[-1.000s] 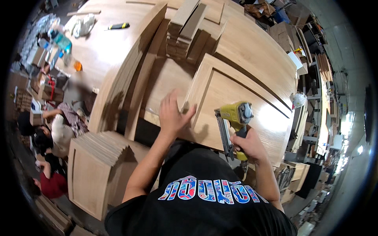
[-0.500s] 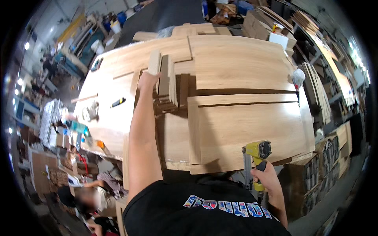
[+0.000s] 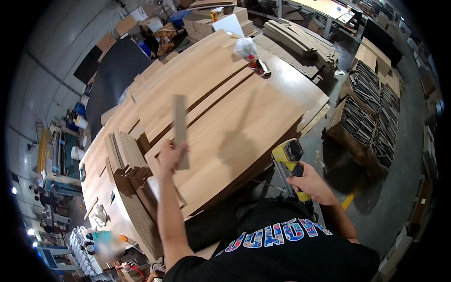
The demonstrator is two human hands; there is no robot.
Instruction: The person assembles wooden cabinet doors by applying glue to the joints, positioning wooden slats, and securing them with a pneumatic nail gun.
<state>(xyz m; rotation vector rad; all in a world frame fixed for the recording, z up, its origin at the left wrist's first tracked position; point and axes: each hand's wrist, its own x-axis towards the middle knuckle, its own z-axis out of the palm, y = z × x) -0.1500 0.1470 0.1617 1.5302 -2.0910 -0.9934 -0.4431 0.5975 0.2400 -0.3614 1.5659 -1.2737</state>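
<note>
Left hand: the left hand (image 3: 170, 156) is closed around the lower end of a narrow wooden strip (image 3: 180, 127), the fingers wrapped over its edge; the forearm rises from the lower edge of the view.
Wooden strip: it is held nearly upright and lifted clear of the boards below; its free end points toward 12 o'clock from the hand, and its face appears grey-brown and blurred.
Right hand: the right hand (image 3: 312, 182) is clenched on the handle of a yellow nail gun (image 3: 291, 162), at about 3 o'clock from the left hand and well apart from it.
Nail gun: its yellow head is seen at 11 o'clock from the right hand, just beside the near edge of the panels; the black grip is hidden in the fist.
Large panels: broad light-wood panels (image 3: 235, 113) are laid overlapping on the bench, directly under the strip.
Stack of strips: a pile of short strips (image 3: 123, 157) is set at 9 o'clock from the left hand, near it.
Small tool with plastic bag: a small tool with a plastic bag (image 3: 251, 54) lies on the far panel, at 1 o'clock.
Floor stacks: dark slotted boards are stacked on pallets (image 3: 371, 117) at 3 o'clock, beyond the bench.
</note>
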